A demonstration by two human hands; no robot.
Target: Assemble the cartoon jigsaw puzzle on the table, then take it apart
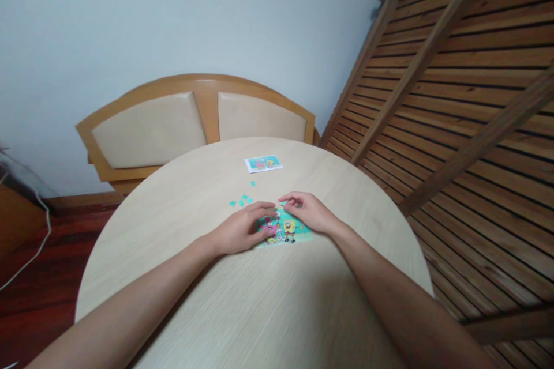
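Observation:
A mostly assembled jigsaw puzzle (280, 231) with cartoon figures on a turquoise ground lies on the round table. My left hand (244, 227) rests at its left side, thumb and fingers apart and touching the picture, covering part of that edge. At the upper right of the puzzle, my right hand (309, 210) has its thumb and fingers drawn together around a small puzzle piece (283, 203), mostly hidden by the fingers. Several loose turquoise pieces (241, 203) are scattered beyond my left hand, with one single piece (253, 184) farther off.
Farther back on the pale round table (208, 300) lies a small printed picture card (264, 164) with similar figures. Behind the table stands a wooden headboard (206, 109) with cream panels. A slatted wooden frame (441, 98) leans at the right. A white cable (45, 225) hangs at the left.

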